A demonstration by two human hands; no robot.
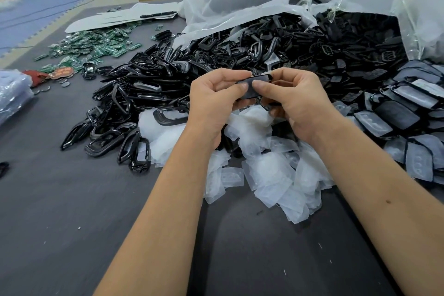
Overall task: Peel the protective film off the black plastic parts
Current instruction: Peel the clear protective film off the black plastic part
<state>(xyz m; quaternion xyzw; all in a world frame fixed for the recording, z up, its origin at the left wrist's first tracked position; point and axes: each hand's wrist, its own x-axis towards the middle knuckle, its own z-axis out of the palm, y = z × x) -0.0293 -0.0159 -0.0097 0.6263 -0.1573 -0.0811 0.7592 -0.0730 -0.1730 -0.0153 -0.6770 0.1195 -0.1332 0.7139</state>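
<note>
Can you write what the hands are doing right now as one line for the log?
left hand: holds black part | right hand: pinches same part | peeled film pile: below hands | film on held part: cannot tell

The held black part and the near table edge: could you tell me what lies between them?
In the head view, a heap of peeled films lies below the black part, then bare dark table.

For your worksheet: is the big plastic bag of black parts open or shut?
Open: the plastic bag gapes toward the camera, and black parts spill from its mouth onto the table.
</note>
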